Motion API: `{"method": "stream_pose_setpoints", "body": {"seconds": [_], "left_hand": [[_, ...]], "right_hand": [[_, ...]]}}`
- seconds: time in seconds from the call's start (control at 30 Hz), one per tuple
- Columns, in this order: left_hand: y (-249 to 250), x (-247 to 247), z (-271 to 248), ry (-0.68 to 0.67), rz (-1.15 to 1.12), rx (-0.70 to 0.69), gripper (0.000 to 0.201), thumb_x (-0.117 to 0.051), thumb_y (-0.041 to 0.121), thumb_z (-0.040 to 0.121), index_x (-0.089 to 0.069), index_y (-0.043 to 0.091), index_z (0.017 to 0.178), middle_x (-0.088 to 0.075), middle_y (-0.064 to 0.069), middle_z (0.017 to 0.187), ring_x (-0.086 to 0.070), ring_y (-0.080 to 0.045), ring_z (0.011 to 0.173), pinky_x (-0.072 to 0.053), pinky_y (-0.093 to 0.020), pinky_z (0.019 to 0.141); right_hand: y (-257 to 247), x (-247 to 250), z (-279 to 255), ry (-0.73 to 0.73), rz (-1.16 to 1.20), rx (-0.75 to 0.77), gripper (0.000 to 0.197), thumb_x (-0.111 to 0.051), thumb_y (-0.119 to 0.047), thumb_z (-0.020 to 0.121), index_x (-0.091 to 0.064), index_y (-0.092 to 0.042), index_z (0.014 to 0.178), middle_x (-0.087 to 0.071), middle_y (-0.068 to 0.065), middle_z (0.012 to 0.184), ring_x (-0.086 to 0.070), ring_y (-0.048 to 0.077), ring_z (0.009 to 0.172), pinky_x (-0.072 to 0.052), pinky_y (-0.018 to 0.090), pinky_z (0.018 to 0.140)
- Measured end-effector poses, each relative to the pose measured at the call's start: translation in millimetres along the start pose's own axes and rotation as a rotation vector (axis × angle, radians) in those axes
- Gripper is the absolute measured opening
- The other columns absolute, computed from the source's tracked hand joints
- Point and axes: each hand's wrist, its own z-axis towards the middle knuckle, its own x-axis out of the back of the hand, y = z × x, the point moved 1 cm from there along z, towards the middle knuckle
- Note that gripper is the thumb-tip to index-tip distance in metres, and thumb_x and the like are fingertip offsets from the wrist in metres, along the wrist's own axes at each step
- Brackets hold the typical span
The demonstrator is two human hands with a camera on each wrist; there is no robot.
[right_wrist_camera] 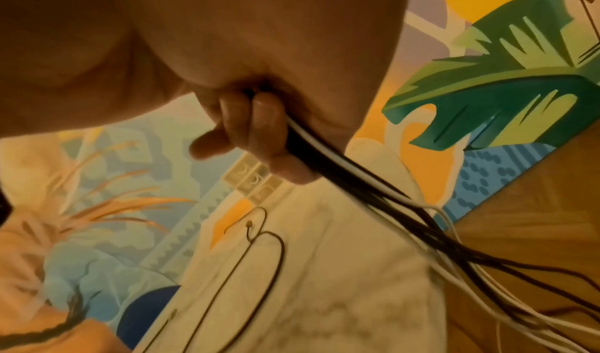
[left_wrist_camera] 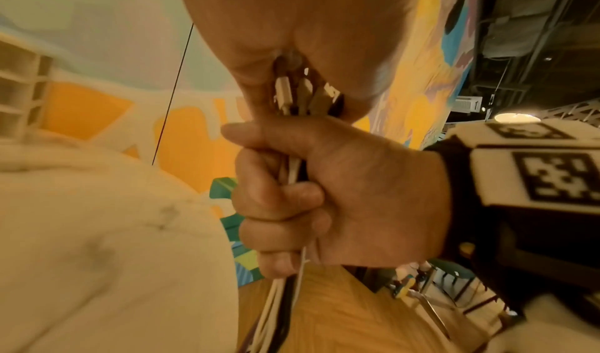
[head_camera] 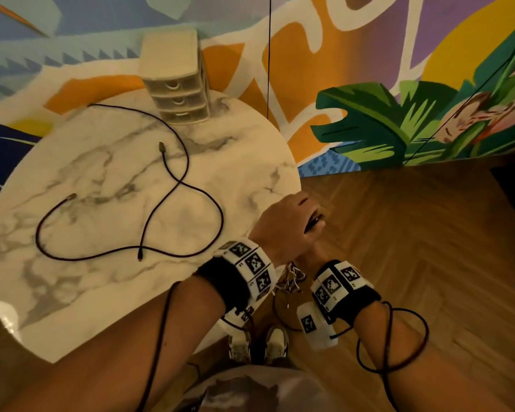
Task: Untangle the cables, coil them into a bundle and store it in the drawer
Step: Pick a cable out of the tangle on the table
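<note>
Both hands hold a bunch of black and white cables just off the round marble counter: left hand fingers curled round it, right hand seemingly likewise

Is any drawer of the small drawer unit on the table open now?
No, in the head view all three drawers of the drawer unit on the table sit flush and closed.

You have no words or numbers here that can be read. The wall painting has big white letter shapes, but they are cut off and cannot be made out. Your wrist bands carry black-and-white square code marks, not words.
</note>
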Motion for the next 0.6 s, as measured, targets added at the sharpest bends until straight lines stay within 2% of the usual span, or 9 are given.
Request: {"method": "stream_pose_setpoints", "body": {"seconds": [0.07,0.13,0.2,0.27,0.37,0.43,0.47,0.53,0.6], "left_hand": [[-7,-1,-12,-0.049,-0.076,-0.017,0.033,-0.054,0.037,0.092,-0.055,0.015,0.115,-0.056,-0.002,0.112,-0.054,-0.017,0.099,-0.048,-0.034,0.084],[-24,5,-23,-0.064,-0.171,0.054,0.038,-0.048,0.042,0.094,-0.051,0.018,0.123,-0.053,0.0,0.118,-0.052,-0.014,0.105,-0.044,-0.03,0.088],[-61,13,-37,0.012,-0.19,0.196,0.033,-0.045,0.041,0.096,-0.055,0.017,0.116,-0.054,0.001,0.112,-0.052,-0.015,0.104,-0.043,-0.032,0.089],[-112,20,-58,0.009,-0.014,0.364,0.027,-0.047,0.037,0.094,-0.057,0.016,0.108,-0.053,-0.002,0.106,-0.052,-0.022,0.101,-0.043,-0.037,0.086],[-172,24,-102,-0.361,0.427,0.569,0.041,-0.049,0.039,0.092,-0.047,0.018,0.127,-0.044,-0.008,0.129,-0.043,-0.029,0.116,-0.04,-0.039,0.092],[-190,18,-130,-0.554,0.603,0.576,0.045,-0.045,0.031,0.093,-0.039,0.019,0.136,-0.038,-0.008,0.139,-0.037,-0.029,0.124,-0.035,-0.041,0.098],[-192,12,-140,-0.578,0.624,0.568,0.045,-0.042,0.024,0.093,-0.038,0.018,0.138,-0.036,-0.009,0.142,-0.035,-0.03,0.127,-0.033,-0.042,0.1],[-185,-2,-153,-0.515,0.563,0.526,0.045,-0.036,0.015,0.091,-0.043,0.013,0.136,-0.041,-0.013,0.142,-0.039,-0.032,0.128,-0.034,-0.042,0.101],[-167,-17,-152,-0.408,0.448,0.409,0.045,-0.032,0.017,0.086,-0.057,0.009,0.123,-0.057,-0.017,0.126,-0.053,-0.035,0.116,-0.042,-0.044,0.095]], "right_hand": [[13,-4,1,0.021,0.011,-0.042,0.034,-0.03,0.012,0.096,-0.046,-0.011,0.075,-0.056,-0.004,0.049,-0.052,0.0,0.042,-0.042,0.014,0.043],[22,-6,0,0.034,-0.203,-0.071,0.036,-0.035,-0.003,0.1,-0.052,-0.009,0.069,-0.052,-0.002,0.048,-0.047,0.004,0.037,-0.04,0.022,0.042],[32,-3,1,0.01,-0.302,-0.17,0.051,-0.038,-0.019,0.101,-0.059,-0.005,0.057,-0.045,-0.001,0.039,-0.037,0.011,0.035,-0.033,0.028,0.044],[40,-1,0,-0.02,-0.267,-0.241,0.056,-0.036,-0.024,0.101,-0.065,-0.003,0.058,-0.039,-0.002,0.036,-0.031,0.013,0.036,-0.029,0.026,0.044],[48,-4,0,-0.039,-0.259,-0.263,0.055,-0.035,-0.026,0.101,-0.069,-0.001,0.065,-0.039,-0.002,0.037,-0.03,0.012,0.036,-0.029,0.024,0.044],[51,-7,2,-0.031,-0.282,-0.263,0.055,-0.037,-0.027,0.1,-0.069,-0.001,0.064,-0.039,-0.001,0.037,-0.031,0.012,0.035,-0.03,0.023,0.044],[52,-8,3,-0.025,-0.291,-0.265,0.054,-0.037,-0.027,0.1,-0.069,-0.001,0.064,-0.04,-0.001,0.037,-0.031,0.012,0.035,-0.031,0.023,0.044],[55,-10,6,-0.016,-0.314,-0.272,0.054,-0.038,-0.027,0.1,-0.07,-0.001,0.065,-0.04,-0.001,0.036,-0.032,0.011,0.034,-0.032,0.023,0.044],[62,-11,9,0.012,-0.333,-0.3,0.053,-0.039,-0.027,0.1,-0.07,0.0,0.067,-0.039,-0.001,0.035,-0.031,0.012,0.032,-0.031,0.026,0.043]]}}
